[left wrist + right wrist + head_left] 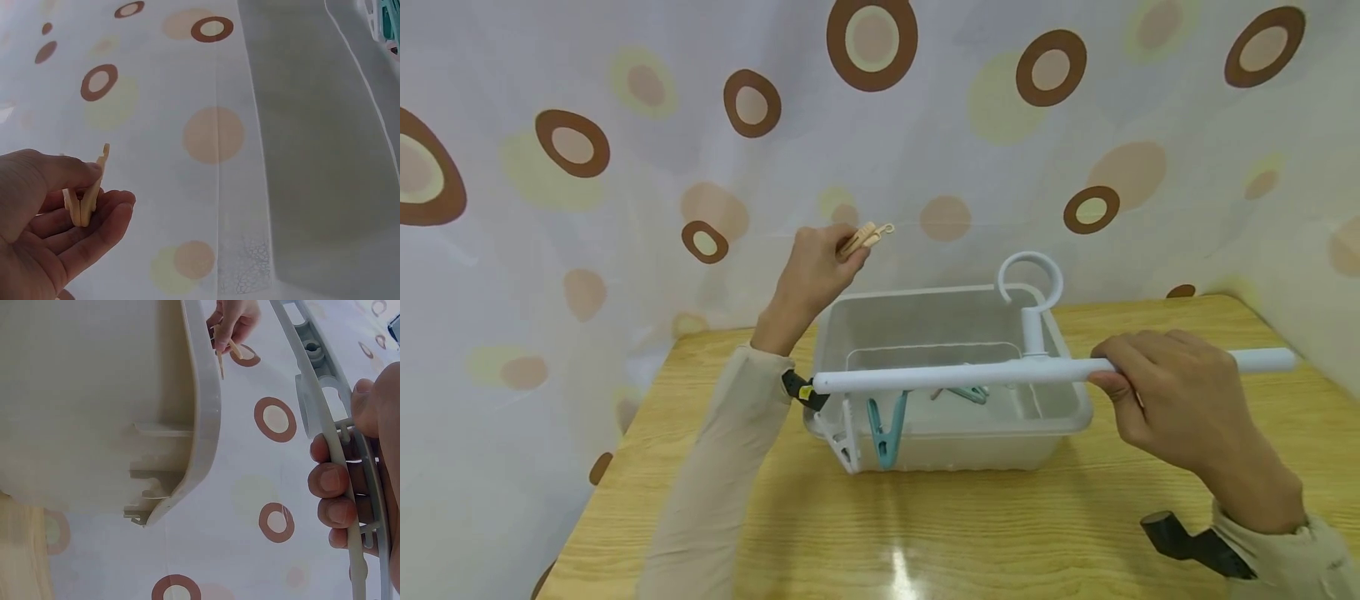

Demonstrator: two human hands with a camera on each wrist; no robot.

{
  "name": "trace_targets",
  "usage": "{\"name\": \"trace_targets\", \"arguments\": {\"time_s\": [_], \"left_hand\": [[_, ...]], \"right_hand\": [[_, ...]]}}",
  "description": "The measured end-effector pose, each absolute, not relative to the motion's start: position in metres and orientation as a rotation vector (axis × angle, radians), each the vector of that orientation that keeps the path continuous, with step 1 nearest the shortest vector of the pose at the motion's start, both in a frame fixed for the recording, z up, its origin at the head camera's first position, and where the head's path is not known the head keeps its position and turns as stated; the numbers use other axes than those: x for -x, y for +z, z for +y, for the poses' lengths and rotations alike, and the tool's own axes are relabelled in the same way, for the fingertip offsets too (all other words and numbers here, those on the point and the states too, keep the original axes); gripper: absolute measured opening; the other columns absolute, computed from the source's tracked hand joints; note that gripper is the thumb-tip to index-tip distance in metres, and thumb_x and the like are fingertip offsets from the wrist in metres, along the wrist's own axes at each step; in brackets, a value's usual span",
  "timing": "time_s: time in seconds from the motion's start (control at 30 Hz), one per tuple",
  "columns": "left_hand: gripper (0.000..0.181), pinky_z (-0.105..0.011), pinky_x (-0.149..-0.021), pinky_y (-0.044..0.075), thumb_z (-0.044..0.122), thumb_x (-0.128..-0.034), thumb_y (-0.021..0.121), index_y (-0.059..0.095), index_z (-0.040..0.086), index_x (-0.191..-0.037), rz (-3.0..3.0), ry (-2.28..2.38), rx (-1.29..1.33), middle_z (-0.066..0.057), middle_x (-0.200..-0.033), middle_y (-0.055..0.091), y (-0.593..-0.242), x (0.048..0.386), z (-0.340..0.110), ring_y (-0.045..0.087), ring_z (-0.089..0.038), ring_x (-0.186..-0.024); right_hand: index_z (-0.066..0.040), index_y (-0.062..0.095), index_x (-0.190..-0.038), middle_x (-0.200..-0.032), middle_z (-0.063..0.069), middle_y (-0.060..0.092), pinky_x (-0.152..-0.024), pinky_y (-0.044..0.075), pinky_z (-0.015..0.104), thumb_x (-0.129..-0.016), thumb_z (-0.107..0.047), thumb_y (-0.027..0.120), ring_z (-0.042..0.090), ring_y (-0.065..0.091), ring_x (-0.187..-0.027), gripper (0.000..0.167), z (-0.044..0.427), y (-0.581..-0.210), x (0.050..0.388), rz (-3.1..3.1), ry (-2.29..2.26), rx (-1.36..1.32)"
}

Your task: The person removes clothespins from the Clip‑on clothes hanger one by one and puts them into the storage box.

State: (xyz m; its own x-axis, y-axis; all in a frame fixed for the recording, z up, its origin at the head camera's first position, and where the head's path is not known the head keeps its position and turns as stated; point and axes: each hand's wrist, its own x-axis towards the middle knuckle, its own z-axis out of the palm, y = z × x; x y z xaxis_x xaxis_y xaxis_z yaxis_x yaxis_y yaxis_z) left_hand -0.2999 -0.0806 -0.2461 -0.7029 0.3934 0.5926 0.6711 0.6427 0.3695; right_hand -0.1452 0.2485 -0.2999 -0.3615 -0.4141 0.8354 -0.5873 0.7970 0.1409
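My left grip (815,260) pinches the beige clip (868,238) near the bin (962,452), while my right grip (1183,398) holds the white hanger (955,375) off-center above the surface (820,533), so poor balance could dip its far end (842,382).

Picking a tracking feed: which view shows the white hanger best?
Head: the white hanger shows its hook and both bar ends, partly covered by the right hand. Right wrist gives only a close section; left wrist, none I can make out.

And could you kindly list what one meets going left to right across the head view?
Beige left sleeve, white plastic hanging clip, teal plastic hanging clip, teal clip inside translucent plastic tub, white ring-shaped hook, right hand.
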Motion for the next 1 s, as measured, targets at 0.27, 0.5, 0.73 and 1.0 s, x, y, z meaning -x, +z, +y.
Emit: {"name": "trace_targets", "arguments": {"time_s": [0.27,0.5,0.73,1.0], "left_hand": [[0.011,-0.028,-0.057,0.038,0.006,-0.0881,0.066,0.069,-0.004,-0.089,-2.396,-0.847,0.81,-0.012,-0.071,0.063,-0.256,0.306,-0.075,0.048,-0.019,-0.059],[0.011,-0.026,-0.055,0.034,0.008,-0.089,0.066,0.069,-0.003,-0.088,-2.511,-0.788,0.838,-0.008,-0.069,0.061,-0.266,0.308,-0.072,0.045,-0.017,-0.057],[0.014,-0.024,-0.054,0.034,0.011,-0.0915,0.064,0.069,-0.002,-0.092,-2.695,-0.695,0.894,-0.007,-0.069,0.058,-0.277,0.31,-0.065,0.044,-0.015,-0.057],[0.014,-0.024,-0.056,0.036,0.012,-0.0919,0.064,0.068,-0.002,-0.09,-2.841,-0.46,1.099,-0.008,-0.073,0.062,-0.291,0.31,-0.054,0.043,-0.014,-0.059]], "right_hand": [[-0.007,0.058,-0.073,-0.059,0.001,0.053,-0.045,0.04,0.043,-0.103,-0.04,0.035,0.018,0.046,-0.046,0.05,0.248,-0.299,0.145,-2.005,0.219,-0.753],[-0.006,0.058,-0.073,-0.058,0.0,0.052,-0.043,0.039,0.042,-0.103,-0.042,0.034,0.017,0.044,-0.045,0.053,0.249,-0.299,0.145,-2.005,0.217,-0.751],[-0.007,0.057,-0.073,-0.056,-0.001,0.049,-0.043,0.039,0.041,-0.103,-0.044,0.032,0.015,0.042,-0.044,0.054,0.25,-0.299,0.146,-2.017,0.218,-0.758],[-0.008,0.057,-0.072,-0.055,-0.003,0.047,-0.043,0.038,0.041,-0.103,-0.044,0.032,0.014,0.041,-0.044,0.054,0.252,-0.301,0.146,-2.023,0.218,-0.754]]}}
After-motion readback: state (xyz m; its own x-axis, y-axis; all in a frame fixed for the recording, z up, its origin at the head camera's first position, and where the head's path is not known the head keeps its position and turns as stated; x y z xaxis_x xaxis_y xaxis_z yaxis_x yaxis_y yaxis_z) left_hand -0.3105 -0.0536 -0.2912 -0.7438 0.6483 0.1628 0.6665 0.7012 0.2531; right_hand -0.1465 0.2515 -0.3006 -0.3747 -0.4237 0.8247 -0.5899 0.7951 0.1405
